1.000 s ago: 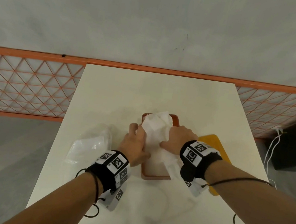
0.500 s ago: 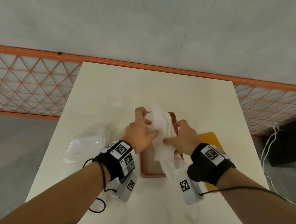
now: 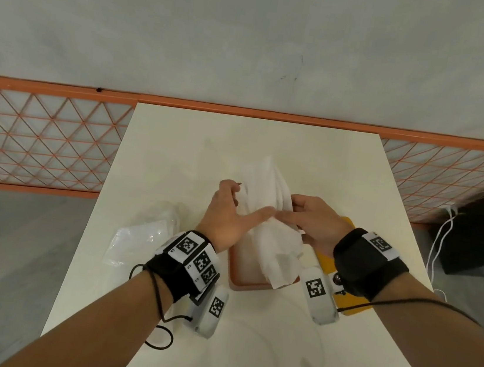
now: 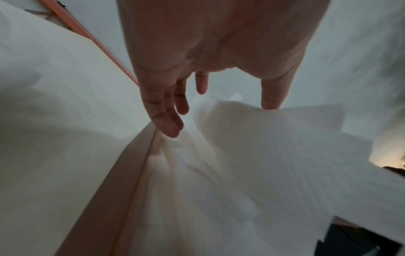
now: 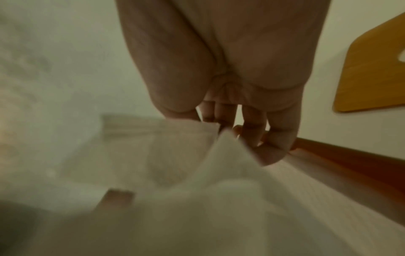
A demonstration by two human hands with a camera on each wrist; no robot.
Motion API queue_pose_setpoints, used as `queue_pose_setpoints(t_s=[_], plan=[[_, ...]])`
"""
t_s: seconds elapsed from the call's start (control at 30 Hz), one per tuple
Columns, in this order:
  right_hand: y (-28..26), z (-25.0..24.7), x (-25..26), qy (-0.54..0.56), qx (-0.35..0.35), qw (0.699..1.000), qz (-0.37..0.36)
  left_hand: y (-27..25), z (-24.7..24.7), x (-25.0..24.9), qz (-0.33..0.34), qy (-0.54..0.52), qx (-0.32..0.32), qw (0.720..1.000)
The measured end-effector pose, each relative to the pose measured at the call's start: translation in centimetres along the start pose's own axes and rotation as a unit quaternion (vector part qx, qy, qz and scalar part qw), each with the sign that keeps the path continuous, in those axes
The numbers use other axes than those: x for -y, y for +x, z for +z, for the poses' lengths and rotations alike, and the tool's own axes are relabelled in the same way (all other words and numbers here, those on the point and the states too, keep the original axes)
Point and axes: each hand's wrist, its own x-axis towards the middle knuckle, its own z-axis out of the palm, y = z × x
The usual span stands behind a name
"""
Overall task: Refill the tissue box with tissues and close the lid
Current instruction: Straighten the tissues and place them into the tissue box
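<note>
An orange tissue box (image 3: 247, 284) lies open on the white table (image 3: 300, 148). A stack of white tissues (image 3: 266, 177) sits partly in it, far end raised and near end spilling over the front rim. My left hand (image 3: 247, 201) holds the stack's left side, thumb on top and fingers down by the box wall (image 4: 122, 173). My right hand (image 3: 288, 208) pinches the right side of the tissues (image 5: 175, 173) between thumb and curled fingers. A yellow wooden lid (image 3: 326, 260) lies flat to the right of the box, partly under my right wrist.
A crumpled clear plastic wrapper (image 3: 142, 231) lies on the table left of the box. An orange lattice railing (image 3: 40, 141) runs behind the table. White cables (image 3: 439, 240) hang off to the right. The table's far half is bare.
Both hands have gone from pressing on top of the tissues to holding their two sides. The far end of the stack now stands higher above the box.
</note>
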Motion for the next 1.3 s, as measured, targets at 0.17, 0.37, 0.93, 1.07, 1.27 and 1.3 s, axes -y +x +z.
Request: queue_pose_setpoints(t_s=[0.17,0.37,0.93,1.07,1.27,1.3], plan=[[-0.6,0.1,0.2,0.015,-0.013,1.000,-0.017,-0.4,-1.0,-1.1,0.005,0.030,0.008,1.000],[-1.1,-0.1,0.2,0.037,-0.059,0.998,-0.011,-2.0,-3.5,0.1,-0.005,-0.096,-0.020,0.995],[-1.8,-0.8,-0.4,-0.252,-0.176,0.943,-0.126,-3.6,-5.7,2.4,-0.007,0.121,0.102,0.987],[-1.4,-1.5,-0.6,-0.297,-0.167,0.936,-0.085,-3.9,-6.7,2.3,-0.054,0.045,0.021,0.997],[-1.6,-2.2,-0.4,-0.290,-0.171,0.934,-0.120,-4.8,-7.8,0.9,-0.018,0.092,0.049,0.994],[-1.7,-2.2,-0.2,-0.279,-0.171,0.935,-0.134,-4.8,-8.0,0.7,-0.020,0.102,0.056,0.993]])
